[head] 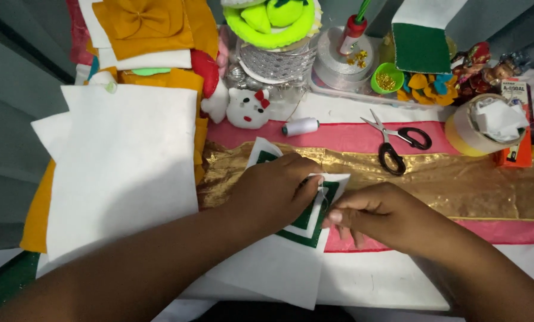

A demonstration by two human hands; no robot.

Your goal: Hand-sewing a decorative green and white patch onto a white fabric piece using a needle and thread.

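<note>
On the gold fabric strip [446, 179] that runs across the worktable, a square felt piece [310, 220] of nested green and white layers lies under both hands, its near corner hanging over a loose white sheet [273, 274]. The left hand [270, 194] rests flat across the top of the piece, fingers curled down and pressing it, the fingertips meeting the white border. The right hand [377, 214] comes in from the other side with its fingers bunched narrow, pinching at the edge of the felt just beside the left fingertips; whatever thin thing sits in that pinch is too small to make out. Behind the hands a spool of white thread [301, 126] lies on the pink cloth [338, 136], and a pair of black-handled scissors [398, 143] rests open, well apart from the fingers. Further right stands a wide roll of tape [465, 140] with crumpled white paper in its middle, touching an orange box [520, 152]. To the left, a large white felt sheet [121, 173] covers a stack of mustard-yellow felt [37, 220], with a mustard bow [142, 21] above. Along the back sit a small white cat-face toy [247, 109], a roll of silver ribbon [276, 62], a neon yellow-green felt shape [270, 21] and a small green cup of gold beads [387, 79]. Both forearms hide much of the near table, and the left hand covers most of the felt piece's upper half.
</note>
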